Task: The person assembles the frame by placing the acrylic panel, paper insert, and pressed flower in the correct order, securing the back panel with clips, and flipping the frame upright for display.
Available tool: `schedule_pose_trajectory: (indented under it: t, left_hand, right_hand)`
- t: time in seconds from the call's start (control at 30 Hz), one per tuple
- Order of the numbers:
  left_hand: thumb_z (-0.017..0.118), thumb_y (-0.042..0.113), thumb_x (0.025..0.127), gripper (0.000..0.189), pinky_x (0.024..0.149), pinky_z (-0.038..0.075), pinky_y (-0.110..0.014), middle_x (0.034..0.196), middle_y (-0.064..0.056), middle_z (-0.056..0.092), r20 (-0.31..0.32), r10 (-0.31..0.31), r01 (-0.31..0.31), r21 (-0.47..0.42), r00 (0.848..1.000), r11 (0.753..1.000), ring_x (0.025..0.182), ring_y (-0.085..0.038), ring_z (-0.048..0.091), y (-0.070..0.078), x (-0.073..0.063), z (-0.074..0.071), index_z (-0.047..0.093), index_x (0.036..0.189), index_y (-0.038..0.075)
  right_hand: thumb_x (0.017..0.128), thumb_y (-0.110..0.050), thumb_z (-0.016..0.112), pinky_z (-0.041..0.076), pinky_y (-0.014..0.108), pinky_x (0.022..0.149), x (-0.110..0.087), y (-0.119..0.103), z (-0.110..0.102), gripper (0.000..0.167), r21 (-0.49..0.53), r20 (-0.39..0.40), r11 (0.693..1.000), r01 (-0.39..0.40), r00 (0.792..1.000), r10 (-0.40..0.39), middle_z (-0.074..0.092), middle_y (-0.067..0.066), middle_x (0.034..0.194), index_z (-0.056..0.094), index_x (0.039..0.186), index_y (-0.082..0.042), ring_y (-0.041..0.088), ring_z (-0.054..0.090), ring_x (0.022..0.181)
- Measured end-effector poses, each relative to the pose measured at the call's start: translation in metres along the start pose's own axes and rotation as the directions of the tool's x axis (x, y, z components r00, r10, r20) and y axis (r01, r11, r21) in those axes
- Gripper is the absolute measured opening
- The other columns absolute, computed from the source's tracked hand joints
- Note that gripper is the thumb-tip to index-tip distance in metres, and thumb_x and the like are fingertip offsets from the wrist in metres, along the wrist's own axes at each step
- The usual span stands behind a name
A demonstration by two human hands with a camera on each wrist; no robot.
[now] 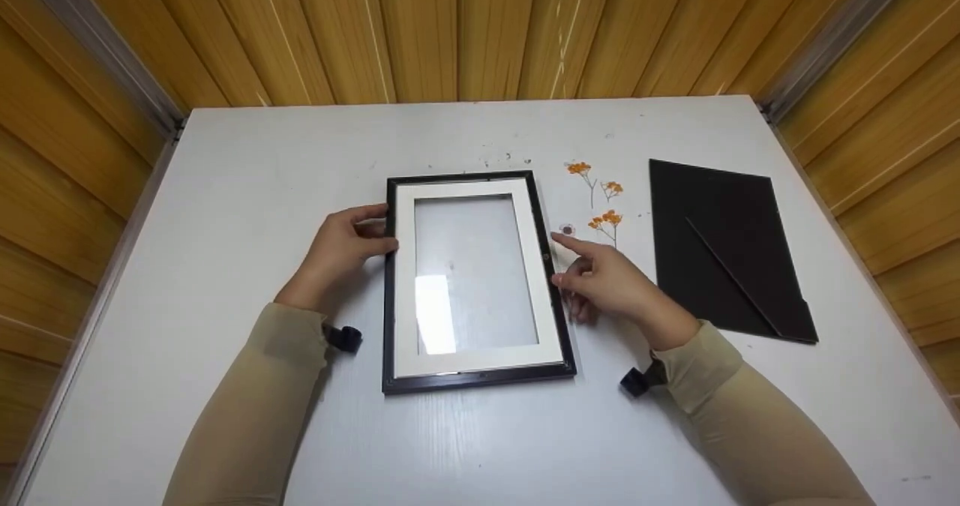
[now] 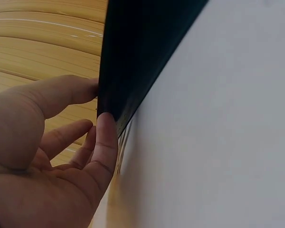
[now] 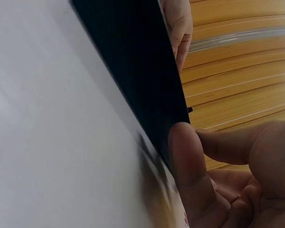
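A black picture frame point(image 1: 480, 386) with a white mat point(image 1: 469, 190) round a clear pane point(image 1: 472, 266) lies in the middle of the white table. At its left side, my left hand point(image 1: 341, 244) holds the edge, thumb on the rim and a finger against the outer side. My right hand point(image 1: 607, 277) holds the right edge with thumb and index finger, its other fingers curled below. From the left wrist view, the dark frame side point(image 2: 128, 57) rises past my fingertips point(image 2: 107, 128). The right wrist view shows a finger pad point(image 3: 185, 142) against the frame side.
Orange dried flower sprigs point(image 1: 606, 220) and a small round pinkish flower point(image 1: 567, 229) lie right of the frame. Farther right is a black backing board point(image 1: 720, 266) with a stand leg. Wood-patterned panels point(image 1: 420, 34) border the white table point(image 1: 277, 154).
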State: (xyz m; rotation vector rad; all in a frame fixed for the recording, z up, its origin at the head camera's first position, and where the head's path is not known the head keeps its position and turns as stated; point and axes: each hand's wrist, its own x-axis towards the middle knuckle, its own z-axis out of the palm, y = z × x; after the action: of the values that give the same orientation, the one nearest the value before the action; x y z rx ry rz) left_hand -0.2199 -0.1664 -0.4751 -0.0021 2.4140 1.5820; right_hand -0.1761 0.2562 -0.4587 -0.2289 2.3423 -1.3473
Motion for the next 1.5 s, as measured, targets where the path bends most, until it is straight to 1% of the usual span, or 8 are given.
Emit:
schedule_pose_trajectory:
  t: [0.2, 0.3, 0.4, 0.6, 0.77, 0.93, 1.1, 1.5]
  left_hand:
    - [0.082, 0.012, 0.102, 0.068, 0.125, 0.054, -0.047, 0.152, -0.021, 0.072, 0.001, 0.009, -0.009, 0.015, 1.000, 1.000, 0.146, -0.034, 0.067, 0.000, 0.001, 0.001, 0.056, 0.165, 0.006]
    - [0.081, 0.012, 0.103, 0.068, 0.125, 0.054, -0.047, 0.153, -0.022, 0.071, 0.006, 0.016, -0.016, 0.022, 1.000, 1.000, 0.146, -0.035, 0.067, -0.001, 0.002, 0.001, 0.056, 0.166, 0.005]
    - [0.080, 0.011, 0.103, 0.067, 0.125, 0.054, -0.048, 0.152, -0.023, 0.071, 0.006, 0.023, -0.023, 0.022, 1.000, 0.999, 0.146, -0.035, 0.067, -0.001, 0.002, 0.002, 0.056, 0.165, 0.004]
    - [0.079, 0.011, 0.103, 0.065, 0.123, 0.055, -0.047, 0.154, -0.024, 0.069, 0.007, 0.035, -0.036, 0.039, 0.999, 0.999, 0.146, -0.037, 0.066, -0.003, 0.001, 0.003, 0.057, 0.164, 0.002]
    - [0.079, 0.012, 0.103, 0.064, 0.124, 0.054, -0.047, 0.153, -0.025, 0.069, -0.001, 0.037, -0.037, 0.046, 0.999, 0.998, 0.146, -0.037, 0.066, -0.004, 0.000, 0.003, 0.058, 0.163, 0.003]
    - [0.078, 0.011, 0.103, 0.064, 0.125, 0.053, -0.048, 0.153, -0.025, 0.069, 0.000, 0.040, -0.040, 0.039, 0.999, 0.998, 0.146, -0.037, 0.066, -0.003, 0.001, 0.003, 0.058, 0.162, 0.002]
    - [0.079, 0.011, 0.102, 0.063, 0.124, 0.054, -0.048, 0.151, -0.024, 0.070, -0.007, 0.036, -0.036, 0.042, 0.999, 0.998, 0.145, -0.037, 0.065, -0.002, 0.001, 0.002, 0.059, 0.161, 0.002]
    - [0.080, 0.011, 0.101, 0.064, 0.124, 0.052, -0.048, 0.153, -0.025, 0.069, -0.007, 0.039, -0.039, 0.022, 0.999, 0.999, 0.145, -0.037, 0.064, -0.003, 0.001, 0.001, 0.060, 0.161, 0.003]
  right_hand:
    - [0.105, -0.005, 0.074, 0.060, 0.025, 0.056, -0.002, -0.002, -0.041, 0.063, -0.091, -0.173, 0.996, 0.018, 0.984, -0.033, 0.070, 0.013, 0.106, 0.053, 0.165, 0.002, 0.009, 0.067, 0.063]
    - [0.105, -0.008, 0.075, 0.056, 0.022, 0.057, -0.004, 0.003, -0.061, 0.049, -0.175, -0.265, 0.984, -0.031, 0.964, -0.017, 0.069, 0.010, 0.104, 0.067, 0.151, 0.004, 0.010, 0.065, 0.068]
    - [0.104, -0.018, 0.078, 0.053, 0.024, 0.062, -0.006, 0.010, -0.073, 0.033, -0.303, -0.316, 0.946, -0.116, 0.949, 0.015, 0.070, 0.009, 0.101, 0.078, 0.131, 0.002, 0.015, 0.063, 0.076]
    - [0.094, -0.027, 0.087, 0.051, 0.029, 0.066, -0.006, 0.016, -0.076, 0.025, -0.473, -0.254, 0.851, -0.229, 0.960, 0.117, 0.079, 0.008, 0.093, 0.085, 0.101, -0.003, 0.023, 0.066, 0.082]
    - [0.092, -0.024, 0.088, 0.051, 0.028, 0.061, -0.006, 0.015, -0.072, 0.022, -0.510, -0.243, 0.826, -0.243, 0.961, 0.132, 0.081, 0.009, 0.086, 0.088, 0.097, -0.002, 0.021, 0.068, 0.075]
    - [0.095, -0.019, 0.083, 0.052, 0.031, 0.064, -0.008, 0.015, -0.070, 0.018, -0.545, -0.272, 0.795, -0.266, 0.953, 0.133, 0.085, 0.016, 0.096, 0.089, 0.099, -0.003, 0.029, 0.072, 0.083]
    - [0.093, -0.017, 0.079, 0.053, 0.031, 0.062, -0.007, 0.016, -0.069, 0.018, -0.544, -0.288, 0.794, -0.273, 0.949, 0.129, 0.085, 0.019, 0.098, 0.089, 0.097, -0.002, 0.029, 0.072, 0.081]
    - [0.089, -0.021, 0.077, 0.048, 0.029, 0.057, -0.007, 0.014, -0.067, 0.019, -0.531, -0.299, 0.807, -0.259, 0.948, 0.107, 0.074, 0.007, 0.076, 0.083, 0.086, -0.003, 0.022, 0.064, 0.069]
